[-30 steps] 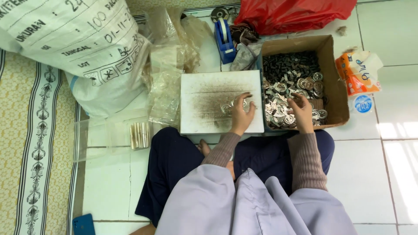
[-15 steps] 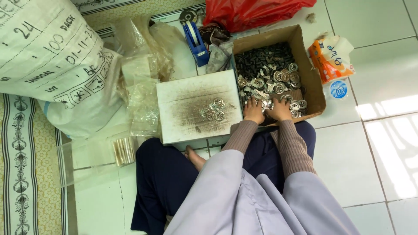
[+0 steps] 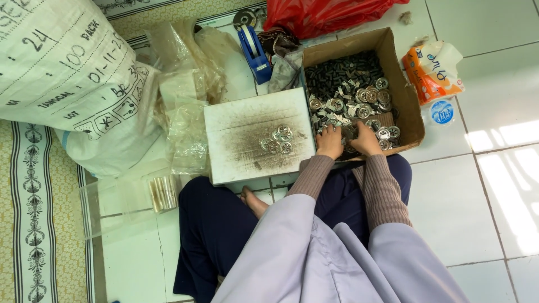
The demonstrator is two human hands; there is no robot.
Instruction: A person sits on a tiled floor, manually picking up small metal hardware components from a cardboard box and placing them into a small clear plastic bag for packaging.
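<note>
I sit cross-legged on a tiled floor. Both hands reach into a brown cardboard box (image 3: 404, 95) filled with small dark metal pieces (image 3: 337, 73) and round silver discs (image 3: 373, 96). My left hand (image 3: 330, 141) rests on the parts at the box's near left corner. Beside it, my right hand (image 3: 366, 140) digs among the discs, fingers curled; what either hand grips is hidden. A small cluster of silver discs (image 3: 278, 140) lies on a stained white board (image 3: 236, 151) left of the box.
A big printed white sack (image 3: 67, 73) lies at the left, with crumpled clear plastic bags (image 3: 185, 95) next to it. A blue tape dispenser (image 3: 255, 53), a red plastic bag (image 3: 320, 14), an orange packet (image 3: 429, 70) and a sealed water cup (image 3: 442, 112) surround the box.
My left hand left the white board, where a cluster of discs now lies, and joined the right hand in the box. The view shifted as my head moved.
</note>
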